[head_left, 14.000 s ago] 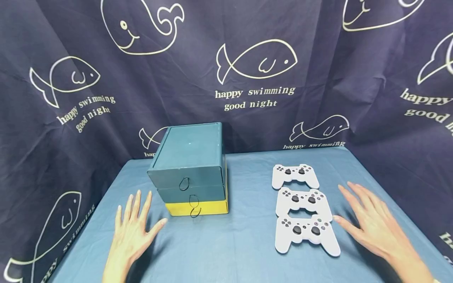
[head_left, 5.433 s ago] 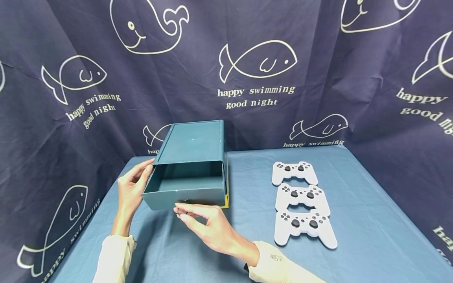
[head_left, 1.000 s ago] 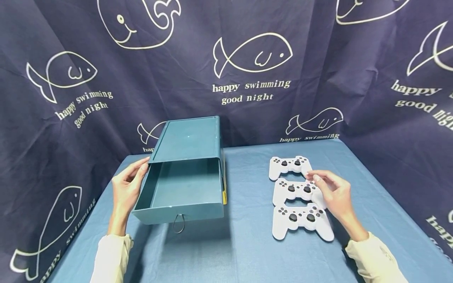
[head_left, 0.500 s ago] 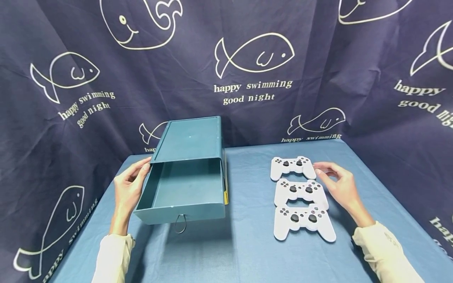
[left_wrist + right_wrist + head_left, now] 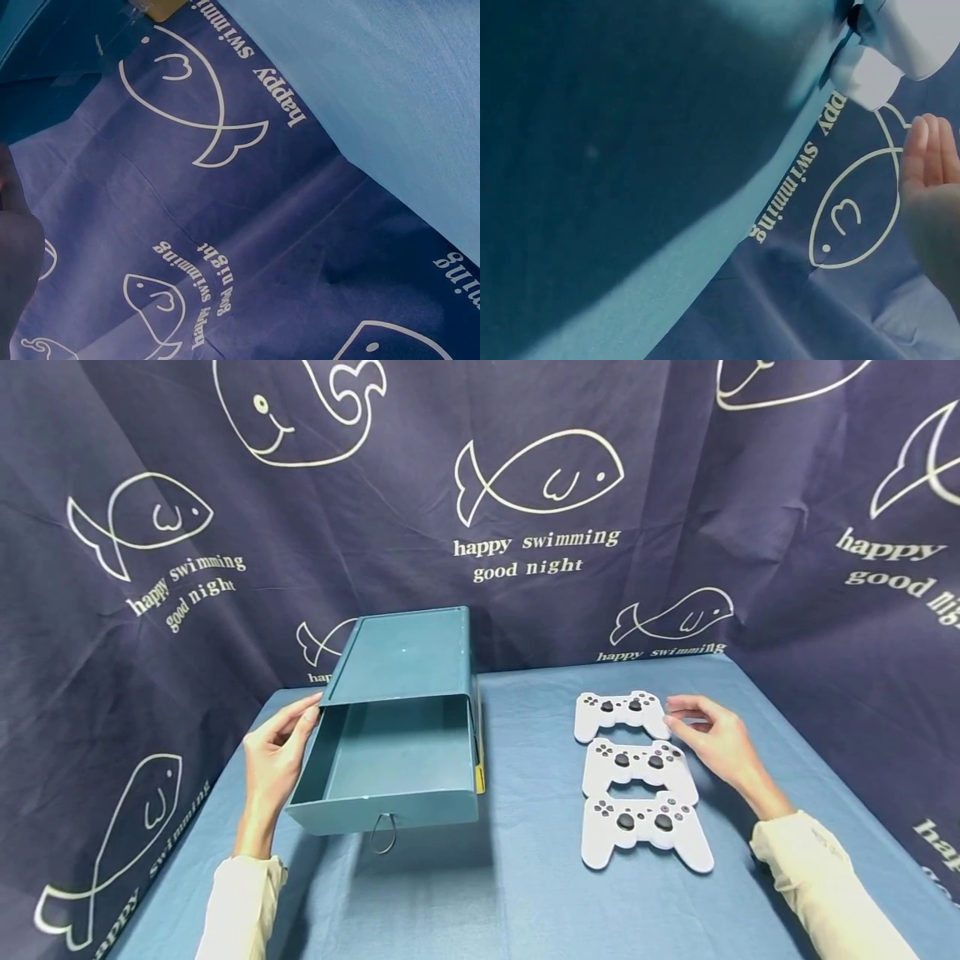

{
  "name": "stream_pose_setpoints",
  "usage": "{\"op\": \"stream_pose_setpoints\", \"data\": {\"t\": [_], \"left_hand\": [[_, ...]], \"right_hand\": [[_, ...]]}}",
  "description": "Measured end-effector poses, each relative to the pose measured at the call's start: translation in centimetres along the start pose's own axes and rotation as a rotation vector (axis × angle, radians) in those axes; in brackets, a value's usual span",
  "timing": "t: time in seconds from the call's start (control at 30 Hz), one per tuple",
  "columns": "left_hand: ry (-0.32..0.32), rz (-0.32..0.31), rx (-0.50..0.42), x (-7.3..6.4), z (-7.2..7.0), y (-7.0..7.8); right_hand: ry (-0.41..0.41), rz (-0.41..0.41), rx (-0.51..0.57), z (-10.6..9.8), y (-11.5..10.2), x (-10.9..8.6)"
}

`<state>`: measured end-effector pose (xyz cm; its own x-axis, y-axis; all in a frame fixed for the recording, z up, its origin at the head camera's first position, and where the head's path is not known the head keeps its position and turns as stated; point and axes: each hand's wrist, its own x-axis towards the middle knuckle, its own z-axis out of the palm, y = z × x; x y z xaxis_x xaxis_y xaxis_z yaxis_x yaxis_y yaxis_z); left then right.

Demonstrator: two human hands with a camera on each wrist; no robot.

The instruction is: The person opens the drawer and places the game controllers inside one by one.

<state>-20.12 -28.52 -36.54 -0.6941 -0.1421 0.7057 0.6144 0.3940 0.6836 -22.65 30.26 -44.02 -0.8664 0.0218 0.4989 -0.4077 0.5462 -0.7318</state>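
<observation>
A teal drawer box [image 5: 408, 652] stands left of centre, its top drawer [image 5: 397, 760] pulled far out with a bare inside and a wire loop handle [image 5: 383, 835] in front. My left hand [image 5: 273, 760] grips the box's left front edge between thumb and fingers. Three white game controllers lie in a column on the right: the far one [image 5: 621, 708], the middle one [image 5: 637, 764] and the near one [image 5: 645, 827]. Beside the far controller's right grip is my right hand [image 5: 716, 739], fingers fairly straight. In the right wrist view its fingers [image 5: 932, 150] look apart from the white controllers.
Blue cloth covers the table [image 5: 525, 893]. Behind and on both sides hangs a dark blue curtain [image 5: 540, 627] with fish prints. A yellow lower part [image 5: 480, 778] of the box shows under the teal.
Since 5.4 seconds ago the drawer has come further out and my right hand has left its handle for the controllers. Over the last second that hand shifted slightly right, beside the far controller.
</observation>
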Motion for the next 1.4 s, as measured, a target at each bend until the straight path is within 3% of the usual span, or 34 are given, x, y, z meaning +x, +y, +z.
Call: {"op": "stream_pose_setpoints", "data": {"t": [0.37,0.9,1.4], "left_hand": [[-0.002,-0.014,-0.013,0.0,0.0,-0.2],[0.002,-0.024,-0.031,0.0,0.1,0.1],[0.005,-0.035,-0.030,0.0,0.1,0.1]], "right_hand": [[-0.158,0.140,-0.176,-0.4,1.3,1.3],[-0.287,0.208,-0.195,0.1,2.9,2.9],[-0.387,0.214,-0.163,0.4,3.9,4.3]]}}
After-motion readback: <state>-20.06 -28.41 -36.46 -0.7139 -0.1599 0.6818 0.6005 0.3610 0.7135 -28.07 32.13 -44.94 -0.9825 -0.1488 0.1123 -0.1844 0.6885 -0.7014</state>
